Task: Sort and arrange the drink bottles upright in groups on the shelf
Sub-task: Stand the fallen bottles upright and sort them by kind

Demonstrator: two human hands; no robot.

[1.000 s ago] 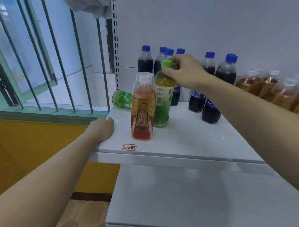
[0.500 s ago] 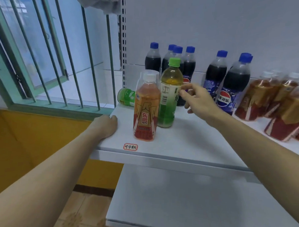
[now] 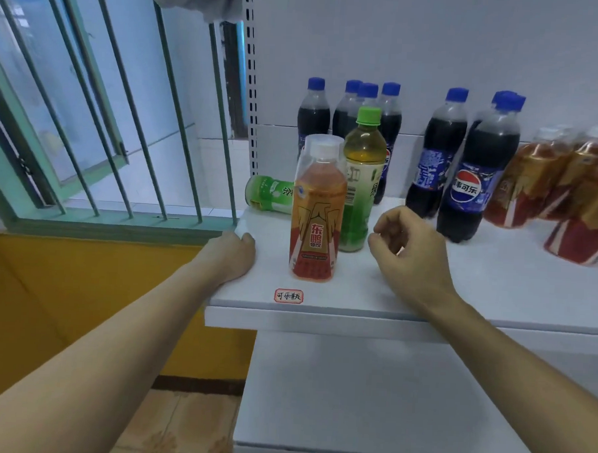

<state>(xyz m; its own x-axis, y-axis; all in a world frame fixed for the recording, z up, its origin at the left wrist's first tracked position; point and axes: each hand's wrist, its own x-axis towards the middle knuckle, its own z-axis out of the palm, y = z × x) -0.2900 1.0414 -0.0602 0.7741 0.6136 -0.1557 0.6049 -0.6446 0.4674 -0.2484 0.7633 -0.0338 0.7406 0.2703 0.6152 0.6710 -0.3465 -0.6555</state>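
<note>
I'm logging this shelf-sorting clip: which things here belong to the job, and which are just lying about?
Job:
- orange bottle
- standing green tea bottle
- toppled green tea bottle
- cola bottles
- amber bottles
- shelf

Lying about:
- shelf label
- window bars
- lower shelf

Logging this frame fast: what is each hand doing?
Left hand: rests on the shelf corner, holding nothing.
Right hand: fingers loosely curled, empty.
</note>
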